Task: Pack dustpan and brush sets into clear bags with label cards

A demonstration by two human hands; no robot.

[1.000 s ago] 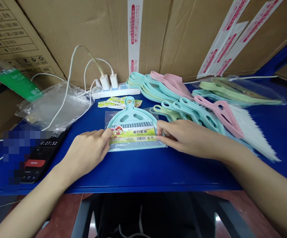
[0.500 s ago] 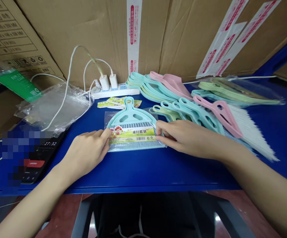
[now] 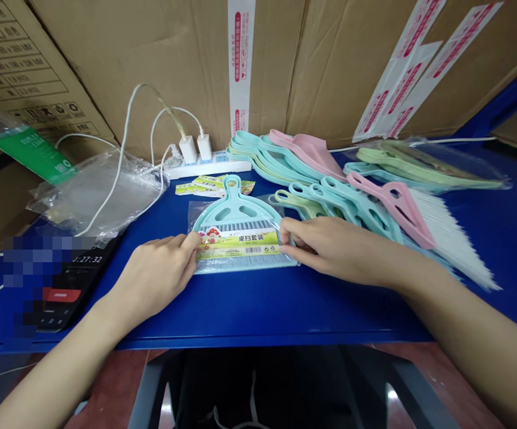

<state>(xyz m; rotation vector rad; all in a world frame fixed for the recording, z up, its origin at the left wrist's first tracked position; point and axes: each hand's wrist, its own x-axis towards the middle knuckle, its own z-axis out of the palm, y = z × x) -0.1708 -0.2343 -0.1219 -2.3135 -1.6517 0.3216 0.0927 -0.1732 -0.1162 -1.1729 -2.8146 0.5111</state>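
A light blue dustpan and brush set [image 3: 236, 213] lies on the blue table, partly inside a clear plastic bag, handle pointing away from me. Across its bristles runs a printed label card [image 3: 240, 241] with red mushrooms and a barcode. My left hand [image 3: 160, 271] is closed at the set's left edge, thumb and fingers pinching there. On the opposite side my right hand [image 3: 325, 244] pinches the right edge of the bag and set. My fingertips hide both side edges.
Several loose brushes [image 3: 352, 202] and a stack of dustpans [image 3: 280, 155] lie to the right, with bagged sets [image 3: 428, 167] behind. Further label cards [image 3: 209, 185], a power strip [image 3: 214, 165], plastic bags [image 3: 102, 190], a phone [image 3: 71, 286] and a green-labelled bottle [image 3: 30, 149] are also there.
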